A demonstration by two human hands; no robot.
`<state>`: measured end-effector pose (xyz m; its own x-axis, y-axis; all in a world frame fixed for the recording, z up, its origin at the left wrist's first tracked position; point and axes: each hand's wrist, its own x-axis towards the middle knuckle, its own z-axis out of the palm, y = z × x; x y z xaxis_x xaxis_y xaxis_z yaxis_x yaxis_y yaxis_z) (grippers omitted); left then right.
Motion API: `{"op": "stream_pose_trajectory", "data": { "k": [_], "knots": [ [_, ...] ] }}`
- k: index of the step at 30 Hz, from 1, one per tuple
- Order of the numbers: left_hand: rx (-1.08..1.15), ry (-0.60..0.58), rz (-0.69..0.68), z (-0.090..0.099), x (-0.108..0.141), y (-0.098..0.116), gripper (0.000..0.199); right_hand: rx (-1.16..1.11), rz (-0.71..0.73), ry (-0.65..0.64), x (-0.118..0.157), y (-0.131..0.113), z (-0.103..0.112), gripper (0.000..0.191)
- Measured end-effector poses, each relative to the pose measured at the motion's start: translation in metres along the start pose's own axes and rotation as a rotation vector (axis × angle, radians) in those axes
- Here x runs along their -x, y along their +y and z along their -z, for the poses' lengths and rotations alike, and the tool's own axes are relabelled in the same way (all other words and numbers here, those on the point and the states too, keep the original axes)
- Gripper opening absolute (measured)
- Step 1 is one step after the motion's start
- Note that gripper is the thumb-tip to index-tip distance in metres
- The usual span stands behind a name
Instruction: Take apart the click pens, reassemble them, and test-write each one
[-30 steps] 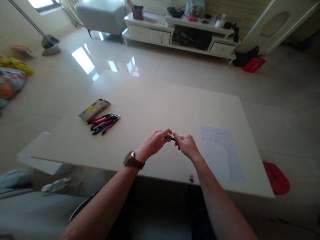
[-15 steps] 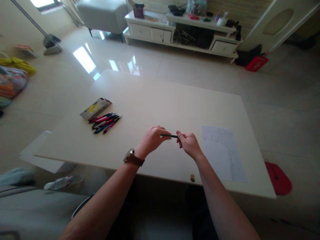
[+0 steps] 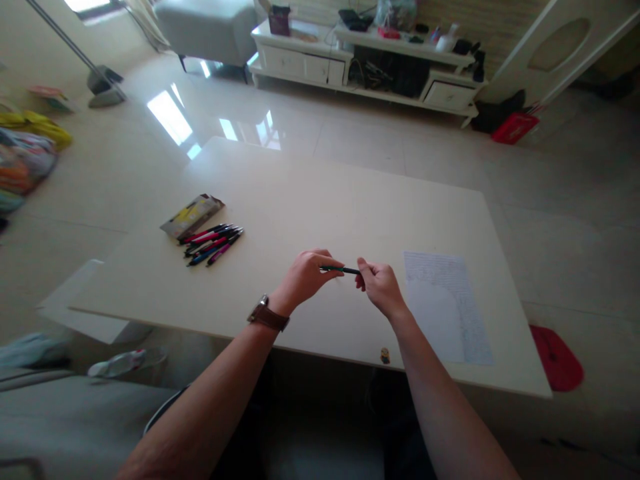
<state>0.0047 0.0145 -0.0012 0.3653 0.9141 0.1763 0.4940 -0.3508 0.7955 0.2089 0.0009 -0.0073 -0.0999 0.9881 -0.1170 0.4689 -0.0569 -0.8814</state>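
A dark green pen is held level above the white table, spanning both hands. My left hand, with a brown-strapped watch on its wrist, pinches one end between thumb and fingers. The other end is in my right hand, its fingers curled round the pen and its thumb raised a little. Several pens in pink, blue, purple and black lie in a loose pile to the left, beside a grey and yellow box. Right of my right hand lies a written sheet of paper.
A small cartoon sticker is at the table's near edge. Beyond the table stand a white cabinet and a grey stool. A plastic bottle lies at the lower left, and a red stool is past the right edge.
My right thumb has lifted slightly, and my right hand has shifted a touch to the right along the pen, showing more of it. My left hand stays nearly the same.
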Motion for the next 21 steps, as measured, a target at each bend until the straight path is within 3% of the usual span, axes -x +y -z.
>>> {"op": "stream_pose_trajectory", "data": {
  "k": [3, 6, 10, 14, 17, 21],
  "knots": [
    [-0.007, 0.04, 0.003, 0.0005, -0.0003, -0.0001, 0.011, -0.032, 0.101, 0.0, -0.0002, -0.0017, 0.0005, 0.028],
    [0.0, 0.06, 0.0, 0.0006, -0.0005, 0.0004, 0.012, -0.017, 0.133, -0.008, 0.0, -0.0033, 0.0013, 0.023],
    [-0.001, 0.042, -0.025, -0.0003, -0.0008, 0.0025, 0.01, 0.022, 0.038, -0.026, 0.0004, -0.003, 0.0013, 0.055],
    [0.009, 0.054, -0.026, 0.0002, -0.0012, 0.0034, 0.009, -0.05, 0.095, -0.015, -0.0006, -0.0018, 0.002, 0.031],
    [0.016, 0.059, -0.02, 0.0012, -0.0011, 0.0034, 0.009, -0.048, 0.115, 0.007, -0.0005, -0.0023, 0.0038, 0.025],
    [-0.015, 0.046, -0.034, 0.001, -0.0006, 0.0032, 0.01, 0.018, 0.06, -0.032, 0.0005, -0.0022, 0.0045, 0.043]
  ]
}}
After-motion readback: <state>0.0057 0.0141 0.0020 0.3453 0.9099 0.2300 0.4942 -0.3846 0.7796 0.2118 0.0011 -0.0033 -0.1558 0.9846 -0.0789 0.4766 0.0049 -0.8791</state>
